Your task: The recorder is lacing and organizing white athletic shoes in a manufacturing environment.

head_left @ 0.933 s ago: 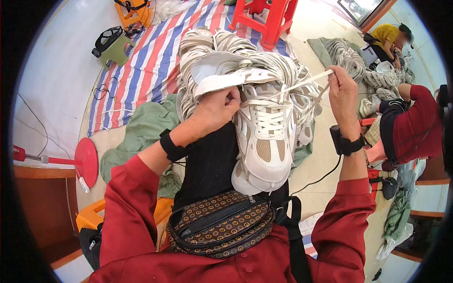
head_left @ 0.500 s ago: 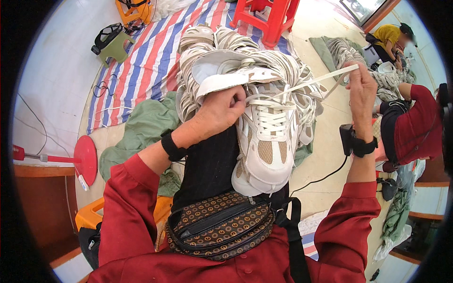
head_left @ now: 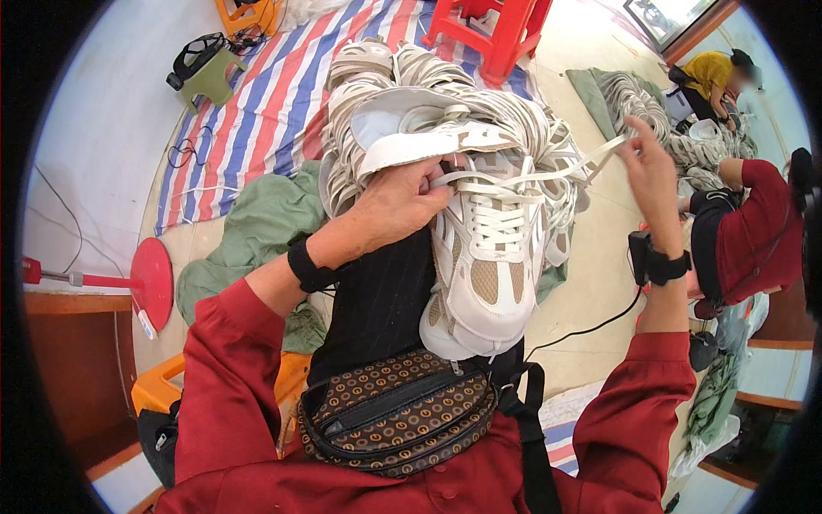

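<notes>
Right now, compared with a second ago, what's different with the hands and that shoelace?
The right hand first moved farther right, then came back slightly, with its fingers now looser. The shoelace was pulled straight and now looks slacker; I can't tell whether that hand has let go. The left hand stayed by the top shoe, which remains on the lap.

right fingers [head_left: 642, 139] pinch a pale lace [head_left: 558, 175] running from a beige-and-white shoe [head_left: 494, 257].
</notes>
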The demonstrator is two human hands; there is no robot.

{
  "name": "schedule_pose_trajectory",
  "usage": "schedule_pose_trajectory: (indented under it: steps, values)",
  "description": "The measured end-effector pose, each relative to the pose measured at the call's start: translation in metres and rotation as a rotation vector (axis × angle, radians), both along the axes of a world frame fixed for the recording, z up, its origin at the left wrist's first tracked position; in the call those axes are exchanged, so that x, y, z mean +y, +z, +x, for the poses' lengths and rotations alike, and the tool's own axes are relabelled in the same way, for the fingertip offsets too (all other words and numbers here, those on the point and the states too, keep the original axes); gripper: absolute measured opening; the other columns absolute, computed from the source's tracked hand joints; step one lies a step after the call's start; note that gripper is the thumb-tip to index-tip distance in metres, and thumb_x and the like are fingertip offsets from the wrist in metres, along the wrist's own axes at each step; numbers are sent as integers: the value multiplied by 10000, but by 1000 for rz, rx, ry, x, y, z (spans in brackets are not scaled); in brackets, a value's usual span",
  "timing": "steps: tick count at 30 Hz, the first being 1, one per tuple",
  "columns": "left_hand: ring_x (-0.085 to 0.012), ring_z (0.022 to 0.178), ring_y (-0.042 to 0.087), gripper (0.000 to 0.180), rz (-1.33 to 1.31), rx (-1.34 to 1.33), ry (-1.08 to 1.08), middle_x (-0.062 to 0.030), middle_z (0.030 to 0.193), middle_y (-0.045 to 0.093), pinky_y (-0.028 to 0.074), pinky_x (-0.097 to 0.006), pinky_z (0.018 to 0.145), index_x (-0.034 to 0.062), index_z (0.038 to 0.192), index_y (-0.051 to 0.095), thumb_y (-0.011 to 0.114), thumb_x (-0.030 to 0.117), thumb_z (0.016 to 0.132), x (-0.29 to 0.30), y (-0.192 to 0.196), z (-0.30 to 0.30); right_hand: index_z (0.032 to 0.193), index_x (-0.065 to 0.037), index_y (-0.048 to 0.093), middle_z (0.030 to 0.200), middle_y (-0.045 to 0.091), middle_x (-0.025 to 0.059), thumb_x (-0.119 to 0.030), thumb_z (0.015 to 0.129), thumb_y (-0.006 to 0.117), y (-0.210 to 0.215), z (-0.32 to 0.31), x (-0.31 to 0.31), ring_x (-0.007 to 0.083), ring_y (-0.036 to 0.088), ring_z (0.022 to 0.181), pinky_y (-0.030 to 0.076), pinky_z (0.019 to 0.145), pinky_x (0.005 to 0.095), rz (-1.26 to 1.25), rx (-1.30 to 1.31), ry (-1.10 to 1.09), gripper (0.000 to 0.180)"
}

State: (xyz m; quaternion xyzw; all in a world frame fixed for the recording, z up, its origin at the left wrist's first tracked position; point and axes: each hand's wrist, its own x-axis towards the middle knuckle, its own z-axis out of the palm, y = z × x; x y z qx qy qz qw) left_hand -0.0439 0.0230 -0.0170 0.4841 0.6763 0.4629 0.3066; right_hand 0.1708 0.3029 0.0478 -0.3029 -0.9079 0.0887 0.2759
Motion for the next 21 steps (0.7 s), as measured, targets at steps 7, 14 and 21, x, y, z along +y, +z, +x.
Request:
schedule_pose_trajectory:
  steps: [7, 14, 21]
  values:
    - [-51, 662, 421, 412, 28, 93, -16, 37, 801, 475, 389, -226, 597, 96, 1287, 537, 561, 35, 880, 4, 0, 3, 1060, -32, 644, 941, 631, 50, -52, 844, 638, 12, -21, -56, 122, 542, 731, 456, 680, 251, -660, 6, 472, 217]
    - [-79, 679, 440, 467, 117, 222, -52, 3, 827, 490, 406, -243, 599, 137, 1305, 542, 562, 21, 853, 5, 0, 0, 937, -4, 647, 853, 577, 86, -50, 812, 640, 20, -59, -87, 211, 570, 741, 447, 670, 320, -444, -224, 621, 133]
    - [-76, 639, 425, 460, 268, 274, -55, 6, 772, 484, 394, -249, 572, 140, 1302, 550, 554, 29, 856, 6, -2, -3, 901, 2, 630, 835, 548, 100, -53, 800, 634, 12, -61, -89, 248, 580, 751, 452, 690, 335, -273, -307, 661, 115]
